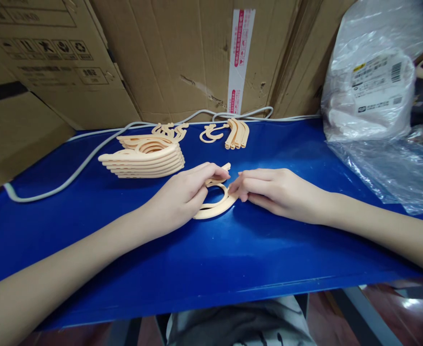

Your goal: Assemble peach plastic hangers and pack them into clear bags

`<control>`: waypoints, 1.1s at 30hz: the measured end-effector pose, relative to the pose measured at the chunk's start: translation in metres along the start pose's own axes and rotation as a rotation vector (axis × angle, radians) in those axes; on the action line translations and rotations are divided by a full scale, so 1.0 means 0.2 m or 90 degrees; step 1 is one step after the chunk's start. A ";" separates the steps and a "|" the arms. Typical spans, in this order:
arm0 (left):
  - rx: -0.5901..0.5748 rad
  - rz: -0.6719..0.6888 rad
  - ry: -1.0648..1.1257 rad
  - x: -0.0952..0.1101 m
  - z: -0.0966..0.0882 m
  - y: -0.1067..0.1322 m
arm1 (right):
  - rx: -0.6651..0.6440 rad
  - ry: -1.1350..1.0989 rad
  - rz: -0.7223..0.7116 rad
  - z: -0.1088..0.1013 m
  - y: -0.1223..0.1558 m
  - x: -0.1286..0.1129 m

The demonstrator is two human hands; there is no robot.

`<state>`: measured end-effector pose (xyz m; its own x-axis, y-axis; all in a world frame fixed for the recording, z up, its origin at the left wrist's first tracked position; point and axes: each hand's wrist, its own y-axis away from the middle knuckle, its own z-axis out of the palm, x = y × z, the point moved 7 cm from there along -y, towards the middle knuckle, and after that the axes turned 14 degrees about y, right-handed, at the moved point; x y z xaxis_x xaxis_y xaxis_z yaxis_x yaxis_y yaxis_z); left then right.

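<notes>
A cream plastic folding hanger [217,210] with a round opening lies on the blue table in front of me. My left hand [184,194] grips its left and upper side, fingers bent over it and hiding part of it. The fingertips of my right hand [274,192] are pinched together on its right end. A narrow end of the hanger sticks up past my left fingers. Close behind my left hand is a neat stack of matching cream hangers [146,161].
Loose hooks [170,130], more hooks [211,133] and a bundle of curved arms [237,133] lie farther back. A grey cable [85,166] runs along the left and rear. Cardboard boxes [182,57] wall the back. Clear plastic bags [370,96] occupy the right.
</notes>
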<state>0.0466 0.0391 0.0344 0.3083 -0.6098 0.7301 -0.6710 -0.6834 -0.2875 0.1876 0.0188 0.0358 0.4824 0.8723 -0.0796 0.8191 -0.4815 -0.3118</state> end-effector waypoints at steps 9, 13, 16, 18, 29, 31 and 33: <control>0.019 0.081 0.001 0.02 -0.03 -0.01 | 0.001 0.031 -0.012 -0.01 0.00 0.03; 0.015 0.074 -0.029 0.02 -0.04 -0.01 | 0.024 0.080 -0.019 -0.03 -0.01 0.07; 0.007 0.083 -0.062 0.02 -0.03 0.00 | 0.049 0.107 0.013 -0.05 -0.01 0.11; 0.004 0.094 -0.080 0.03 -0.03 0.00 | 0.065 0.131 0.061 -0.05 0.00 0.14; -0.009 0.084 -0.065 0.01 -0.01 0.00 | 0.054 0.070 0.158 -0.05 0.00 0.18; -0.009 0.069 -0.066 0.01 0.00 0.00 | 0.042 0.024 0.146 -0.04 0.00 0.17; -0.010 0.050 -0.069 0.00 0.00 0.01 | 0.033 -0.022 0.134 -0.03 -0.01 0.16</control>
<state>0.0452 0.0389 0.0336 0.3247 -0.7014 0.6345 -0.7060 -0.6262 -0.3309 0.2037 0.0461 0.0398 0.6299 0.7554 -0.1807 0.6836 -0.6496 -0.3327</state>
